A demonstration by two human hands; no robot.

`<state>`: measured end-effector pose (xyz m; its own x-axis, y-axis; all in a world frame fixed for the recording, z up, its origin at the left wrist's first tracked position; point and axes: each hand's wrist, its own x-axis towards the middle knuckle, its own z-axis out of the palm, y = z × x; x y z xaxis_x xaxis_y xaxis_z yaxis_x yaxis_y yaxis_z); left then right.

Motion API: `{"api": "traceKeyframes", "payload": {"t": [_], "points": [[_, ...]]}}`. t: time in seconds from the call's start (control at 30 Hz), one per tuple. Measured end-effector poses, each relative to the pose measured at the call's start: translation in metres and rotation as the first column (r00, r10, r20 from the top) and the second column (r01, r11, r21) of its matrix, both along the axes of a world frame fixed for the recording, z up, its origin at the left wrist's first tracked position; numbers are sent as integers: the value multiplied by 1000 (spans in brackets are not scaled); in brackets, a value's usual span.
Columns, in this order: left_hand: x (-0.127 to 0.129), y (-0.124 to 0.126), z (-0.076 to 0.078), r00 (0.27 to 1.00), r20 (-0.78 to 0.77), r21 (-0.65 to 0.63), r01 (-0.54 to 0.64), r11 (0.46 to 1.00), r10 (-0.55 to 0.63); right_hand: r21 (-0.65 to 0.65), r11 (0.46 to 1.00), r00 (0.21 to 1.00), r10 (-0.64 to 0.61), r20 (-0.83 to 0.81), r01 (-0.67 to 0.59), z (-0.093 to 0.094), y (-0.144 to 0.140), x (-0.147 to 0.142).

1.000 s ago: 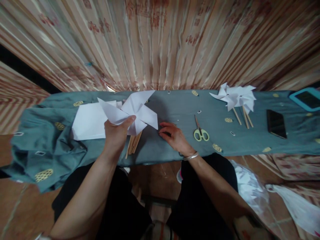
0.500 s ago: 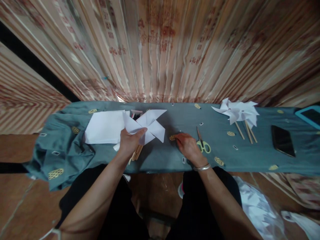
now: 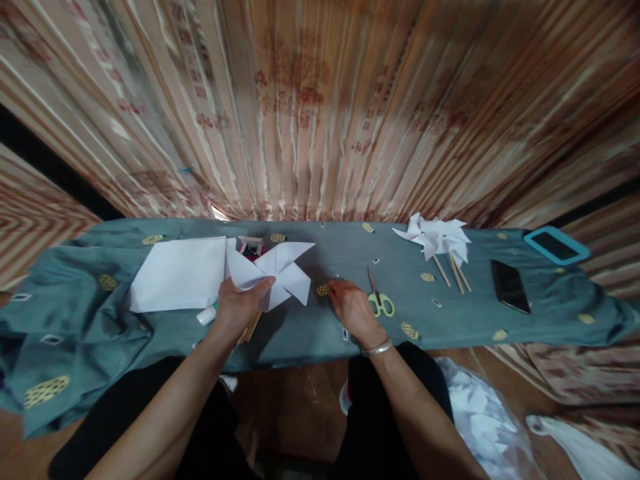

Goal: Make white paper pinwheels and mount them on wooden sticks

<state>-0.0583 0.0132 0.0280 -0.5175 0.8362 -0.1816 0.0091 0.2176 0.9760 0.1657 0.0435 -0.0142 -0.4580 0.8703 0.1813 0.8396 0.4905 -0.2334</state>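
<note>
My left hand (image 3: 240,307) is closed on a white paper pinwheel (image 3: 287,273), with the thumb pressed at its middle. The pinwheel is raised over the cloth-covered table and has no stick on it. On the cloth to the right rests my right hand (image 3: 353,308), its fingertips drawn together beside a printed yellow pineapple; whatever they may hold is too small to see. Green-handled scissors (image 3: 381,303) lie just right of that hand. Under the left hand, wooden sticks (image 3: 251,328) are partly hidden. A small box (image 3: 251,247) with dark contents sits behind the pinwheel.
A stack of white paper (image 3: 180,275) lies at the left, near a small white tube (image 3: 206,315). Finished pinwheels (image 3: 443,237) on sticks, a black phone (image 3: 510,287) and a blue-framed tablet (image 3: 557,245) are at the right. A plastic bag (image 3: 483,413) of white paper stands on the floor.
The view has swung to the right, so everything sits further left in it. More of the small box and the tube shows. Both hands keep nearly the same pose.
</note>
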Motion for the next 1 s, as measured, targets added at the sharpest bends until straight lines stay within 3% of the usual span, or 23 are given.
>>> {"api": "traceKeyframes", "payload": {"t": [0.17, 0.53, 0.8, 1.0], "points": [[1, 0, -1, 1000, 19, 48, -15, 999, 14, -19, 1000, 999, -23, 33, 24, 1, -1, 0], [2, 1, -3, 999, 49, 103, -23, 994, 18, -39, 998, 995, 62, 78, -59, 1, -4, -1], [-1, 3, -13, 999, 32, 118, 1, 993, -5, -91, 993, 993, 73, -94, -82, -7, 0, 4], [2, 2, -12, 997, 68, 112, 17, 994, -25, -36, 994, 986, 97, -136, -102, -14, 0, 0]]}}
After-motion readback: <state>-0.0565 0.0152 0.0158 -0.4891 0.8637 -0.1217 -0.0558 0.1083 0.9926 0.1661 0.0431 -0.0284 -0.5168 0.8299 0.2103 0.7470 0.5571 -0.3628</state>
